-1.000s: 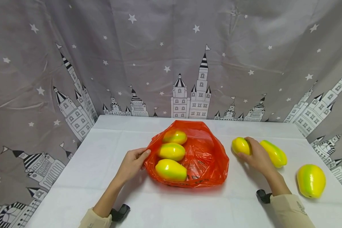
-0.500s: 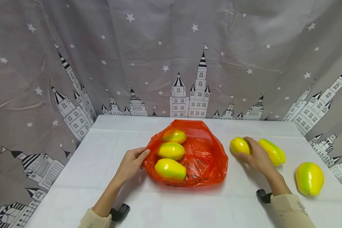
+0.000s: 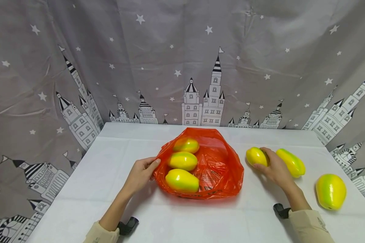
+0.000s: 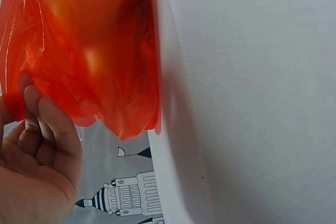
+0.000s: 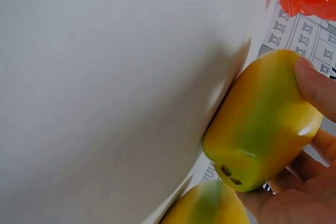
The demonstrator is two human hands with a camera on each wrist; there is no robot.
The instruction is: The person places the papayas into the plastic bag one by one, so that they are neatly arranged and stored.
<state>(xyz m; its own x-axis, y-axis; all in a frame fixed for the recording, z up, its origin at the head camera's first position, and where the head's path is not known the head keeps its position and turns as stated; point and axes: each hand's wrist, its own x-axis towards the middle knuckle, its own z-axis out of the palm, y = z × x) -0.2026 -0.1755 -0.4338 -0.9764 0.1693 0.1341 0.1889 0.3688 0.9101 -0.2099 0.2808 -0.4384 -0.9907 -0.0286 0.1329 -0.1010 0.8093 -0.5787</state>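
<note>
A red plastic bag [image 3: 219, 168] lies in the middle of the white table with its mouth open. Three glossy yellow-green papayas sit along its left side, the nearest papaya [image 3: 182, 181] being the largest in view. My left hand [image 3: 141, 173] pinches the bag's left rim between thumb and fingers; the left wrist view shows the fingers curled at the red plastic [image 4: 105, 82]. To the right of the bag, my right hand [image 3: 275, 167] grips another papaya [image 3: 256, 156], thumb on one side and fingers on the other. In the right wrist view this papaya [image 5: 257, 124] is close against the tablecloth.
Just right of my right hand lies a papaya [image 3: 291, 163], and a further papaya [image 3: 331, 191] is nearer the table's right edge. A grey curtain [image 3: 158, 60] printed with castles and stars hangs behind the white table [image 3: 207, 222] and along its sides.
</note>
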